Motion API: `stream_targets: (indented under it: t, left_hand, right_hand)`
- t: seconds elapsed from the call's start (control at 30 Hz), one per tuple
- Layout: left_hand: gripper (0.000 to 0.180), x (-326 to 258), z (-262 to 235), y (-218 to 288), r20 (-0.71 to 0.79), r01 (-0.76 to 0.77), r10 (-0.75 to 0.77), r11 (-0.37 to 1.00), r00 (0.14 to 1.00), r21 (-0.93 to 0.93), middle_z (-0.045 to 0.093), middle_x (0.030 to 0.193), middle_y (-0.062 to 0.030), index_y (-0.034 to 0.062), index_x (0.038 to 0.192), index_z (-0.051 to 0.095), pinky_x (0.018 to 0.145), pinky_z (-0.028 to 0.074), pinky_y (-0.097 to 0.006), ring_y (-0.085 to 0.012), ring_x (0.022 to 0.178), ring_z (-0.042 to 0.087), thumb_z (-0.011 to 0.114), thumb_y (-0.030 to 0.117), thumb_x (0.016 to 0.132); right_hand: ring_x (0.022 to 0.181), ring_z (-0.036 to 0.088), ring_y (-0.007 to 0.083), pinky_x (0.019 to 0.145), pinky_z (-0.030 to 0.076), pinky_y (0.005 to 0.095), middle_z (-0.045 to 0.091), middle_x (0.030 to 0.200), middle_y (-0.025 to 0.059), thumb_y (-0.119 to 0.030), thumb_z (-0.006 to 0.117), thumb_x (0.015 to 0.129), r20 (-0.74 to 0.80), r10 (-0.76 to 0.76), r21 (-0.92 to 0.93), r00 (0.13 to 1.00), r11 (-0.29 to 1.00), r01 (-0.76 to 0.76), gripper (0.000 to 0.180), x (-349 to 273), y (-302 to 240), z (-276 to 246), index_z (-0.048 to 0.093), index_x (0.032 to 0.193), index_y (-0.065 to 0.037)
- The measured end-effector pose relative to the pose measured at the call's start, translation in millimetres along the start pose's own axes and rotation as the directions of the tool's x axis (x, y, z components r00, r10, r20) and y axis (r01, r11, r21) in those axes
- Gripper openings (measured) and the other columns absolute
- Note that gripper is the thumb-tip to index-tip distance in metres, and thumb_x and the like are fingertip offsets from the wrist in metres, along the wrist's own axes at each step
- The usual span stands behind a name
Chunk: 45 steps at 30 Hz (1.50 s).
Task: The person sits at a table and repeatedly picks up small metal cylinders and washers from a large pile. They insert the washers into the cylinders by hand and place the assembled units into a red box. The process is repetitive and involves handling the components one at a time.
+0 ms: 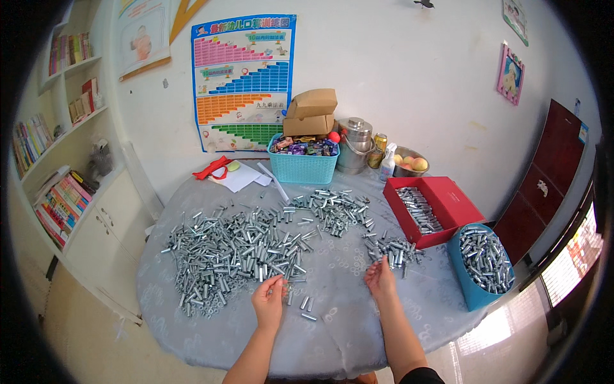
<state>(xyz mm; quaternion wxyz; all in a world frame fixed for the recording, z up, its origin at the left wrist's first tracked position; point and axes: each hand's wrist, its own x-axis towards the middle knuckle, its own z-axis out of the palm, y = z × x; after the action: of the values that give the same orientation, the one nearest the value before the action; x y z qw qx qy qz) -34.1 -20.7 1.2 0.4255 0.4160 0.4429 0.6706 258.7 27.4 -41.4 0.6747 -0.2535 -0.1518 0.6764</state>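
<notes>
My left hand [268, 299] is closed in a pinch at the near right edge of a large heap of short silver metal tubes [236, 249]; what its fingers hold, if anything, is too small to make out. Several loose metal tubes [308, 316] lie on the cloth beside it. My right hand [380, 280] has its fingers curled together just in front of a small pile of silver bolts [395, 249]. Whatever sits in that hand is hidden. Small rings, like washers or nuts [206, 301], lie along the big heap's near edge.
A red box [412, 238] of lined-up metal pieces and a blue bin [470, 291] full of similar pieces stand at right. Behind are a turquoise basket [300, 169], a steel pot [353, 153], a spray bottle [387, 168], a fruit bowl [404, 171] and papers [236, 178].
</notes>
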Motion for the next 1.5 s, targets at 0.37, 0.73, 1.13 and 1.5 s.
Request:
stream_targets:
  t: [0.37,0.73,1.13,1.5]
  left_hand:
    - [0.013,4.6,-2.7,8.2,0.131,-0.399,0.412,0.679,0.902,0.617,0.058,0.082,-0.005,0.007,0.082,0.066,0.067,0.043,-0.029,-0.0196,0.078,0.051,0.063,0.002,0.071]
    - [0.018,4.8,19.0,6.3,0.488,-0.574,0.317,0.296,0.813,0.764,0.054,0.092,-0.0084,0.0066,0.084,0.063,0.079,0.037,-0.037,-0.0292,0.09,0.045,0.064,0.004,0.067]
    - [0.015,5.7,14.4,-4.3,0.194,-0.402,0.356,0.73,0.914,0.553,0.058,0.084,-0.006,0.0048,0.088,0.058,0.067,0.042,-0.026,-0.0164,0.074,0.053,0.06,-0.001,0.074]
    - [0.024,-4.6,15.7,3.6,0.25,0.294,-0.234,0.926,0.939,-0.236,0.06,0.09,-0.0133,0.0011,0.102,0.047,0.071,0.052,-0.029,-0.018,0.077,0.06,0.055,-0.003,0.08]
  right_hand:
    - [0.073,0.057,0.0154,0.064,0.045,0.0252,0.06,0.086,0.0044,-0.024,0.06,0.081,0.338,-0.044,-0.835,0.94,0.448,0.321,0.023,-35.4,46.4,52.4,0.062,0.095,-0.006]
    - [0.086,0.054,0.0237,0.075,0.04,0.0352,0.06,0.086,0.0042,-0.02,0.068,0.066,0.705,0.102,-0.687,0.702,-0.152,0.711,0.02,-59.4,54.5,87.7,0.063,0.084,-0.011]
    - [0.081,0.056,0.0221,0.075,0.04,0.0335,0.06,0.084,0.0048,-0.016,0.067,0.067,0.75,0.189,-0.603,0.634,-0.196,0.773,0.021,-61.0,52.0,84.0,0.062,0.086,-0.01]
    - [0.081,0.05,0.0093,0.073,0.041,0.0232,0.053,0.085,0.0009,-0.005,0.056,0.083,0.414,0.022,-0.657,0.91,0.699,0.282,0.031,-61.4,51.5,96.5,0.044,0.111,-0.005]
